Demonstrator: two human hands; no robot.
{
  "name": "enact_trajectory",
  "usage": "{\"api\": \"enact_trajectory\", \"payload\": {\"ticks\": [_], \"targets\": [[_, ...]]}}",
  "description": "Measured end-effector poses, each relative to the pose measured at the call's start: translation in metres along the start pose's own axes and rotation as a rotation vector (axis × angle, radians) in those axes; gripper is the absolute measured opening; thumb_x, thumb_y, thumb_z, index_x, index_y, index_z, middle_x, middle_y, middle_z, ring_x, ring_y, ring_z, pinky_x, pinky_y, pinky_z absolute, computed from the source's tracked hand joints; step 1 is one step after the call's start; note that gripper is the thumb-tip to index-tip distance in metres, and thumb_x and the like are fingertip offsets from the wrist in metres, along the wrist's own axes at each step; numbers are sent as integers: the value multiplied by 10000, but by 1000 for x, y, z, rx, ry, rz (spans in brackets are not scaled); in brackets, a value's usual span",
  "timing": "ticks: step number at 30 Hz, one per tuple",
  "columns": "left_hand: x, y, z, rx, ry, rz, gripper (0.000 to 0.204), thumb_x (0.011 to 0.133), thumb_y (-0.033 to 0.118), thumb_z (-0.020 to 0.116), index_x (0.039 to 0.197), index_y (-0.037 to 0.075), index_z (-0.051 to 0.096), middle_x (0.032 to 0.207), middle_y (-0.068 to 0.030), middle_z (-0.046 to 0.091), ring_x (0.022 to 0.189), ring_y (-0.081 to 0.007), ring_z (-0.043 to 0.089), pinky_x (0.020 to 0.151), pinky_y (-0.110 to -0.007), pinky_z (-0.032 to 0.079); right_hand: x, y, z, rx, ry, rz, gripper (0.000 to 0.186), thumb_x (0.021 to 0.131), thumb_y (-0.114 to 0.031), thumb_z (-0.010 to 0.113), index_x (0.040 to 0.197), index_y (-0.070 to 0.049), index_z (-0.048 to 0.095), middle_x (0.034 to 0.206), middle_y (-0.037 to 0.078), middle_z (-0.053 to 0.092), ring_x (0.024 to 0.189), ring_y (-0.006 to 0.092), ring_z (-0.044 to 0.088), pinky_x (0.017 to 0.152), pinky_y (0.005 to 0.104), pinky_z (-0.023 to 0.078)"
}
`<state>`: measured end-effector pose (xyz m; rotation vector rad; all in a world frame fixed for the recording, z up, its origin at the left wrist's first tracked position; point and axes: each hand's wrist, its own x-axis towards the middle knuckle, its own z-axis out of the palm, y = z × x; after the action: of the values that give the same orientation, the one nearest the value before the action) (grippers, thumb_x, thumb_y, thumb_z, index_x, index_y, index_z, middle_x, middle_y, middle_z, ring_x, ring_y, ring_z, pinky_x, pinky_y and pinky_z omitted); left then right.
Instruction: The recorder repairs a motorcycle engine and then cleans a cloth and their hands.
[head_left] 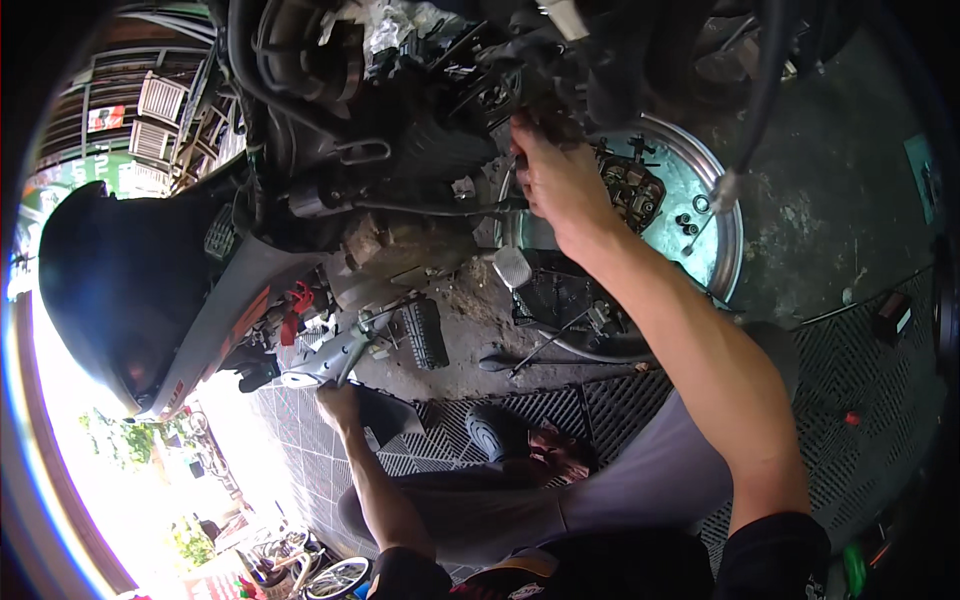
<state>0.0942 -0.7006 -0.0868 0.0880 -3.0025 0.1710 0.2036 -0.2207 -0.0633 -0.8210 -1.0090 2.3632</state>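
A partly stripped motorcycle fills the upper left, its dark seat (115, 290) toward the left. My right hand (560, 180) reaches into the dark engine area (440, 140), its fingers curled closed. What they hold is hidden in shadow. Lower down, my left hand (338, 402) is closed on the end of a silver metal bracket (338, 350) on the motorcycle. A black ribbed footrest (425, 333) juts out beside that bracket. Just past my right wrist, a metal engine part (635, 190) lies in a round metal tray (732, 255).
Small black parts (687, 225) lie in the tray. Below it, a black-handled tool (497, 363) rests on the concrete floor near dark parts (560, 295). Black grid matting (640, 400) covers the floor around my legs. A small dark box (890, 318) stands at the right.
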Motion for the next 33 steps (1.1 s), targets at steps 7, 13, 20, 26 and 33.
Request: {"api": "enact_trajectory", "payload": {"ticks": [7, 13, 20, 26, 33], "targets": [[-7, 16, 1, -26, -22, -93, 287, 663, 236, 603, 759, -18, 696, 747, -246, 649, 678, -390, 643, 635, -479, 473, 4, 1, -12, -24, 52, -21, 242, 912, -331, 585, 840, -103, 550, 637, -48, 443, 492, 34, 367, 395, 196, 242], [-8, 11, 13, -164, 32, -35, 213, 660, 134, 551, 703, -34, 674, 623, -247, 605, 545, -351, 608, 567, -454, 448, 3, 5, -4, -50, 32, -46, 195, 917, -299, 579, 890, -106, 565, 679, -44, 469, 522, 30, 392, 404, 191, 263], [-9, 27, -16, -7, -2, -123, 266, 640, 244, 630, 678, -18, 657, 611, -189, 624, 551, -294, 611, 554, -429, 450, 7, 6, -14, -42, 10, -38, 210, 916, -311, 577, 897, -103, 553, 684, -50, 460, 516, 25, 379, 392, 196, 255], [-1, 12, 19, -140, -12, -1, 248, 700, 186, 549, 749, -18, 680, 691, -231, 637, 620, -372, 635, 613, -462, 478, 4, 2, -2, -43, -31, 3, 206, 920, -313, 566, 912, -107, 551, 681, -51, 459, 511, 25, 378, 390, 194, 252], [-25, 54, -36, -10, 52, -92, 294, 686, 268, 587, 743, -2, 691, 699, -228, 649, 654, -374, 635, 659, -482, 459, 3, 2, -12, -70, 2, -10, 215, 919, -319, 573, 919, -106, 547, 650, -49, 438, 515, 21, 381, 392, 194, 258]]}}
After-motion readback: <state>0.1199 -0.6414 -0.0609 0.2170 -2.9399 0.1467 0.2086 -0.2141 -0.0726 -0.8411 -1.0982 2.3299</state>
